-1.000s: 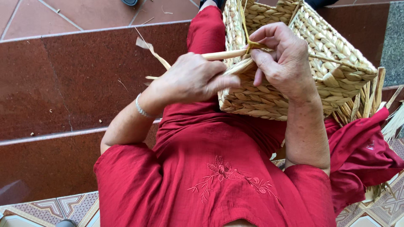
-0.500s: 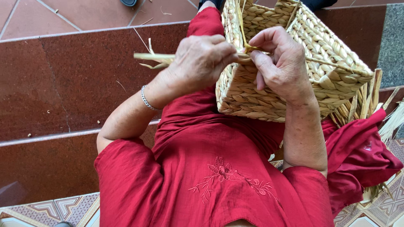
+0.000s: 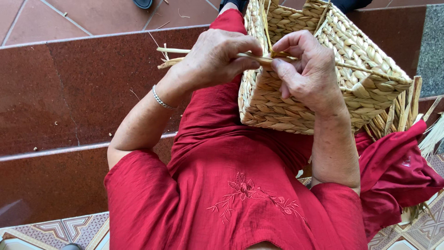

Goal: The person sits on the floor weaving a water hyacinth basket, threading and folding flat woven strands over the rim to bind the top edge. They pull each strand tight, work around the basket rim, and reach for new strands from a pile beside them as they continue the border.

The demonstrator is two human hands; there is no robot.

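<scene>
Nearest the camera is the person's dark red embroidered tunic (image 3: 240, 194), with a loose fold of red cloth (image 3: 397, 166) spilling off the right side of the lap. Resting on the lap just beyond is a square basket of pale woven straw (image 3: 356, 69), unfinished stalks sticking out at its right corner. The right hand (image 3: 307, 74) lies against the basket's near rim, fingers curled tight on a flat, pale straw strand (image 3: 256, 57). The left hand (image 3: 215, 58), a silver bangle (image 3: 159, 98) at its wrist, pinches the same strand, whose frayed end pokes out leftward. Beyond run dark red stone steps (image 3: 78, 88).
</scene>
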